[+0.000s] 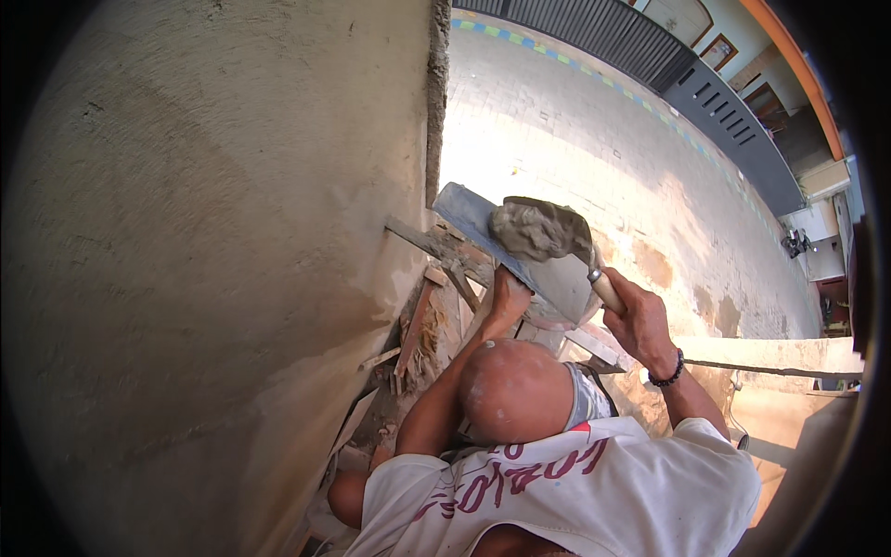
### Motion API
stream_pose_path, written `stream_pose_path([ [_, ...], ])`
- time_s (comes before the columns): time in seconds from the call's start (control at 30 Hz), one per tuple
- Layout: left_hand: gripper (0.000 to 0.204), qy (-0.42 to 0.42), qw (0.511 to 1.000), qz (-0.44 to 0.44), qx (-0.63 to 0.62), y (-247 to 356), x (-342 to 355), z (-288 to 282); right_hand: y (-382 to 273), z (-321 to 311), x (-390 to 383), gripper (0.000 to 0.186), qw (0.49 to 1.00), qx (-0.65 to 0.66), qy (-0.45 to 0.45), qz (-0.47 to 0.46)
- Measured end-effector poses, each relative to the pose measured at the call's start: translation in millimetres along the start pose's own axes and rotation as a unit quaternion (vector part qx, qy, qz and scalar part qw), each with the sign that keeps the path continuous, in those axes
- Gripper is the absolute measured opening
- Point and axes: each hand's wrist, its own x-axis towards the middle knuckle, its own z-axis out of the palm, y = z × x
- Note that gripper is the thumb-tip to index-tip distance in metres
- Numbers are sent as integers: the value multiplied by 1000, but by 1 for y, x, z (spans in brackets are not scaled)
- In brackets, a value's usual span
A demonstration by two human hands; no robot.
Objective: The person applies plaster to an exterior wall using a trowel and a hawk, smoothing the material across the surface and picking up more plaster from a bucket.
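Note:
My right hand (639, 316) is closed round the pale wooden handle of a trowel (605, 290). A thick heap of wet grey mortar (540, 230) sits on its blade. Below the trowel, my left hand (510, 290) holds a flat blue-grey plastering float (464, 212) from its underside, and the board hides most of the fingers. The float tilts, its far left end close to the edge of the plastered wall (408, 167). Whether the trowel blade touches the float I cannot tell.
My bent knee (515, 385) rises between my arms. Under my left forearm lie wooden pieces (418, 325) and mortar-caked scraps beside the wall. A wooden strip (418, 237) juts from the wall's foot. A paved street (594, 139) stretches beyond, with a dark metal gate (603, 42) across it.

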Motion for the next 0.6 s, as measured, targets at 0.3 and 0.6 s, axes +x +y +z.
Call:
stream_pose_path([
  [0.3,37,-14,997,64,42,-14,-2,-13,1,17,-8,58,994,77,72,-22],
  [0.6,31,33,997,58,26,-6,11,-23,15,-15,-3,64,910,392,52,128],
])
